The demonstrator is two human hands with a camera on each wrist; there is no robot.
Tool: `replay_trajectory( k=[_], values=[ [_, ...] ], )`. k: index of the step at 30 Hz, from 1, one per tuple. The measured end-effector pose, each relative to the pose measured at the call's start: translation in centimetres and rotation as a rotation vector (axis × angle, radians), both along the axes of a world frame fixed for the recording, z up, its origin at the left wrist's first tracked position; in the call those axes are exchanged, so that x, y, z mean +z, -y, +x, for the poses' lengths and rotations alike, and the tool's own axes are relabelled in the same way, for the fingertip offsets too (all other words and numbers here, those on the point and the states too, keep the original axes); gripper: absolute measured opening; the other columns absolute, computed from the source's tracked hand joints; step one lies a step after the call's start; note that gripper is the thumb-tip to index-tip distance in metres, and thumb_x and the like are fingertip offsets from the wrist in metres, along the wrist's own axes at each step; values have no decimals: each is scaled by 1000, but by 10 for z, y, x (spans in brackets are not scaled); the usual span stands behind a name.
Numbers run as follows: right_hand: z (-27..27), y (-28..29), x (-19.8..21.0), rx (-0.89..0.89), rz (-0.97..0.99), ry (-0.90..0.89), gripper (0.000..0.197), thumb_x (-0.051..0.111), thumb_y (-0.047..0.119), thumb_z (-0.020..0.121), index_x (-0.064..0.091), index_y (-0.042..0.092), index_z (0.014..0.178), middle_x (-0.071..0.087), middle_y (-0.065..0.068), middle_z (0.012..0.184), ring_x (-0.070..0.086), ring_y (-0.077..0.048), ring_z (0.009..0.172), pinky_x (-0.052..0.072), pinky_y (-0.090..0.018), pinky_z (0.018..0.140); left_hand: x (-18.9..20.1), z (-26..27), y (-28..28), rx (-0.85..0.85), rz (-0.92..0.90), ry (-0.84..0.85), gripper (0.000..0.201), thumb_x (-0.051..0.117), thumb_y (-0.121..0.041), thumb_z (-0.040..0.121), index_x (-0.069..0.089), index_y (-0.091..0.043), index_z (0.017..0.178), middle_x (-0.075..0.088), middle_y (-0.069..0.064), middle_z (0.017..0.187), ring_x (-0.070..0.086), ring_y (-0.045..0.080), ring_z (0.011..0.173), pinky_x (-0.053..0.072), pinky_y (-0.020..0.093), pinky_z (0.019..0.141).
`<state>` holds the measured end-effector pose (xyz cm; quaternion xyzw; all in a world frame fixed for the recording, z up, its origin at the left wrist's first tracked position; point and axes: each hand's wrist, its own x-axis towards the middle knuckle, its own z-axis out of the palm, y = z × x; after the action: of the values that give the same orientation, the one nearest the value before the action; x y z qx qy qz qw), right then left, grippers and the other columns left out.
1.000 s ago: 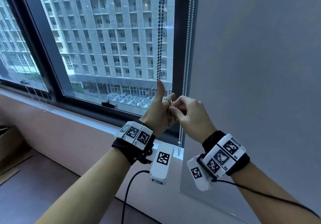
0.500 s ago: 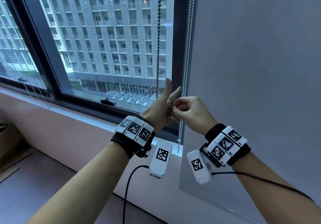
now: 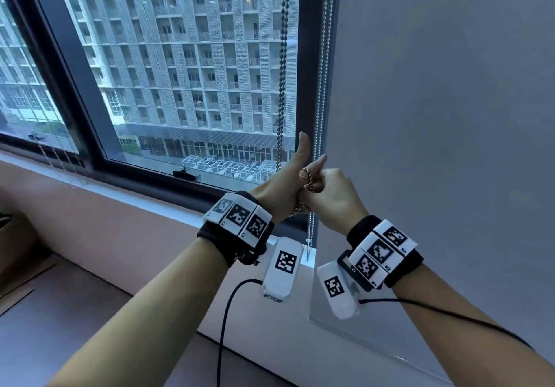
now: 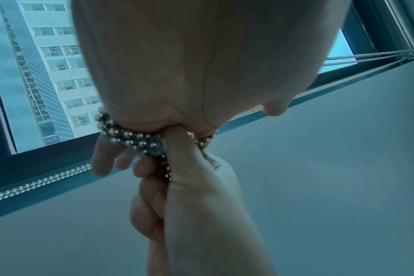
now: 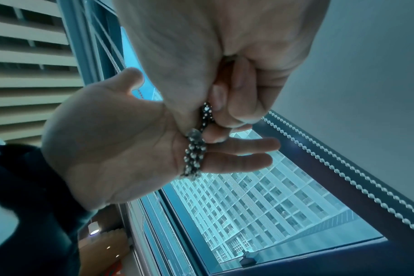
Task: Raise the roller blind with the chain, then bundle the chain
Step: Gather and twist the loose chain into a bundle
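A dark bead chain [image 3: 281,86] hangs in front of the window pane down to my hands. My left hand [image 3: 285,188] stands upright with its thumb up and fingers straight. Several loops of the chain are wound round those fingers [image 5: 236,155] as a coil [image 5: 194,158], which also shows in the left wrist view [image 4: 130,138]. My right hand [image 3: 330,197] is pressed against the left one, its fingers curled and pinching the chain [image 5: 207,114] just above the coil. The blind this chain belongs to is out of view.
A second, silver bead chain [image 3: 320,86] hangs just right of my hands, beside a lowered grey blind [image 3: 450,116]. The dark window frame [image 3: 75,86] and the sill [image 3: 144,200] run to the left. Cables trail from both wrist cameras.
Both hands have drifted slightly up and to the right. My right hand has closed in against the left fingers with the chain, and the coil sits tighter on them.
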<state>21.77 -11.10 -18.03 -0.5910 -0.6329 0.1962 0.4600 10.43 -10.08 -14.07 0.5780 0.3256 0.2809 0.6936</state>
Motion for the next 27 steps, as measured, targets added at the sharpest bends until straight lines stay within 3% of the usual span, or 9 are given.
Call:
replay_trajectory(
  k=[3,6,10,13,16,21,23,25,27],
  values=[
    [2,1,-2,37,21,-31,9,61,9,81,64,5,73,71,-12,69,71,-20,65,59,-35,57,0,1,-2,0,10,-17,94,13,-81,75,24,-24,148,46,14,116,46,28,109,35,37,103],
    [3,3,-9,64,70,-82,14,60,11,88,64,6,74,69,-7,64,67,-10,55,55,-26,53,2,-1,-1,-29,22,-46,93,5,-79,76,22,-24,149,56,9,115,56,23,100,43,35,91],
    [4,4,-16,86,118,-93,19,58,21,92,63,4,85,69,-9,68,67,-17,56,54,-30,52,3,-1,0,-56,5,-30,95,4,-80,75,19,-24,150,48,14,137,54,27,116,42,39,100],
    [5,8,-16,130,119,-188,18,58,16,95,62,0,90,60,0,60,55,-2,44,41,-13,43,1,-2,-2,-72,-31,-2,98,8,-82,73,19,-23,150,45,21,143,49,35,125,34,50,110],
    [7,11,-17,154,144,-257,19,61,18,94,61,0,89,58,7,54,50,-2,39,37,-13,41,2,-5,-4,-92,-50,8,99,12,-84,72,19,-23,150,48,19,141,49,39,128,39,51,106],
    [6,14,-21,236,121,-408,21,63,14,93,57,-6,91,55,-14,54,40,-20,34,34,-19,33,2,-8,-4,-169,-34,1,97,8,-83,72,16,-26,151,58,13,125,65,32,89,55,45,82],
    [8,15,-20,257,118,-467,25,69,8,87,51,-9,84,54,-13,52,41,-20,32,36,-20,33,0,-14,-8,-153,-47,7,94,11,-84,72,20,-30,149,64,6,112,63,30,84,51,48,86],
    [17,15,-19,250,135,-506,28,73,8,83,48,-3,76,55,-9,50,42,-17,32,37,-22,33,0,-23,-14,-85,-65,0,94,18,-87,68,25,-36,147,56,1,126,56,31,105,35,53,102],
    [22,16,-20,264,129,-487,26,72,10,84,48,5,73,58,-9,52,46,-18,33,40,-24,35,1,-31,-18,-49,-58,-30,94,17,-89,65,25,-41,146,22,8,156,46,42,127,26,61,108]
  ],
)
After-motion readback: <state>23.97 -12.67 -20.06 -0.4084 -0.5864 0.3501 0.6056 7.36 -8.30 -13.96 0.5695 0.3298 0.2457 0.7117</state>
